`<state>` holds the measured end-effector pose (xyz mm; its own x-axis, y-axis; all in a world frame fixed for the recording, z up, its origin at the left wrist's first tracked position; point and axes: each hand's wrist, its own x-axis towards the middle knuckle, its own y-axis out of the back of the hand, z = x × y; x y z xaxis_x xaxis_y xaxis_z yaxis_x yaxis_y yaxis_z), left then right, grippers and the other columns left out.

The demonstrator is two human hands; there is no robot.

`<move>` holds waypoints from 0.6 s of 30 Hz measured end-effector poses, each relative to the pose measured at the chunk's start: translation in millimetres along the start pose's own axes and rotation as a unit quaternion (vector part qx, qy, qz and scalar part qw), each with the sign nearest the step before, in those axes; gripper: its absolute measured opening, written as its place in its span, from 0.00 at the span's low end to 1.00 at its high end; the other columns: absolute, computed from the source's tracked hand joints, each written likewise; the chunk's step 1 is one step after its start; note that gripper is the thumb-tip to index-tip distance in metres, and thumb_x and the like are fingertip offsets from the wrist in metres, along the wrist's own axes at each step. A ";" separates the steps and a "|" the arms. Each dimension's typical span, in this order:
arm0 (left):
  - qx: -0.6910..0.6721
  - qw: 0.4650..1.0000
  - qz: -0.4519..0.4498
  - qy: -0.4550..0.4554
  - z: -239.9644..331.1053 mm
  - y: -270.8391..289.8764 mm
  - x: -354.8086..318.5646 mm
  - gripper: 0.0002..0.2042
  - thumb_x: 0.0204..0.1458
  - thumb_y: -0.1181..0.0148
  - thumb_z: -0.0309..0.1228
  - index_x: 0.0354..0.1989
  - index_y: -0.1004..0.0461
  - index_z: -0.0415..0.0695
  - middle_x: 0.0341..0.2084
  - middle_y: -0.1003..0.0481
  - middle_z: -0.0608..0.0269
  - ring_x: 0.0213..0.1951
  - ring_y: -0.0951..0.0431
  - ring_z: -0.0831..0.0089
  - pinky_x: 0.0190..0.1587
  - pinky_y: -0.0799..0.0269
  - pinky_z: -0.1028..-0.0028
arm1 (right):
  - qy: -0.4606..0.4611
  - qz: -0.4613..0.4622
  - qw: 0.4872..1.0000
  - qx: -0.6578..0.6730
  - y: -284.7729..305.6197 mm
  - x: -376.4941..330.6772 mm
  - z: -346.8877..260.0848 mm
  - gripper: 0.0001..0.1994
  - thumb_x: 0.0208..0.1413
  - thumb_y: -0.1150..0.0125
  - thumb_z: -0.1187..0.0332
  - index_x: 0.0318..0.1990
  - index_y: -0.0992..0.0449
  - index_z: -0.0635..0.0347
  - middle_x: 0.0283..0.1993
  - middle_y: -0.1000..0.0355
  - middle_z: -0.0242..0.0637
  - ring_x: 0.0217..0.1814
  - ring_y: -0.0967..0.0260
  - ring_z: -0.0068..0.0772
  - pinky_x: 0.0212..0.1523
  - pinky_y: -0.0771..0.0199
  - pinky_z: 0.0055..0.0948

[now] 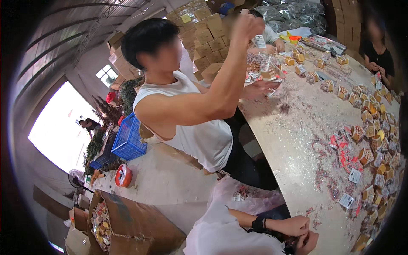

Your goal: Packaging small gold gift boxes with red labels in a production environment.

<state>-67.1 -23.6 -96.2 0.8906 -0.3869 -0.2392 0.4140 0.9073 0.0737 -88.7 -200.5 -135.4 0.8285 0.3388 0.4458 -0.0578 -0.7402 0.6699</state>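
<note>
Our two hands sat together at the bottom edge of the view, just off the near end of the long table (297,140). Our left hand (293,225), with a dark band on the wrist, was curled closed, and our right hand (309,242) pressed against it from below with bent fingers. Whatever they gripped was hidden between them, so we could not tell what it was. A clear plastic bag (238,199) lay across our lap, just left of the hands, with a few small packets inside.

Small orange and white packets (374,140) were heaped along the right side of the table, and red and white labels (346,157) lay scattered beside them. A person in a white sleeveless shirt (199,131) sat at the table's left edge with one arm raised. On the floor to our left stood an open cardboard box (136,229) with packets in it and a blue crate (129,140) further off.
</note>
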 end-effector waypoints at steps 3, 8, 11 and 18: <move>-0.009 0.997 0.017 -0.076 -30.9 -9.3 4.0 0.09 0.51 0.46 0.31 0.29 0.36 0.37 0.21 0.29 0.56 0.24 0.27 0.66 0.26 0.34 0.70 | -0.003 -0.007 1.000 0.002 -2.1 -2.7 -1.2 0.09 0.53 0.41 0.68 0.35 0.27 0.66 0.29 0.32 0.49 0.30 0.37 0.52 0.33 0.34 0.42; 0.059 0.992 0.005 -0.112 -21.5 -7.4 6.1 0.09 0.51 0.47 0.32 0.29 0.37 0.38 0.22 0.32 0.57 0.26 0.32 0.65 0.29 0.37 0.68 | 0.010 0.039 0.999 -0.029 -14.5 -12.9 19.8 0.08 0.53 0.42 0.69 0.34 0.27 0.67 0.28 0.34 0.46 0.27 0.38 0.45 0.29 0.35 0.37; 0.050 0.993 0.000 -0.106 -15.9 -7.5 8.3 0.08 0.50 0.47 0.31 0.28 0.37 0.39 0.23 0.33 0.56 0.26 0.33 0.63 0.30 0.37 0.67 | -0.013 0.046 0.999 0.003 -7.5 -9.7 18.6 0.07 0.52 0.43 0.70 0.33 0.27 0.66 0.28 0.35 0.43 0.26 0.39 0.40 0.27 0.36 0.34; 0.041 0.991 0.009 -0.125 -7.9 -9.9 10.5 0.07 0.50 0.49 0.29 0.30 0.38 0.39 0.24 0.34 0.55 0.27 0.32 0.62 0.31 0.36 0.67 | -0.072 0.063 0.993 0.071 -0.7 -8.1 13.6 0.05 0.49 0.43 0.73 0.32 0.28 0.66 0.26 0.37 0.38 0.23 0.41 0.29 0.22 0.38 0.27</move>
<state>-63.3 -35.4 -107.1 0.9124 -0.4091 0.0097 0.4027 0.9019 0.1563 -87.8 -210.6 -147.5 0.8910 0.1600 0.4249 -0.0947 -0.8498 0.5186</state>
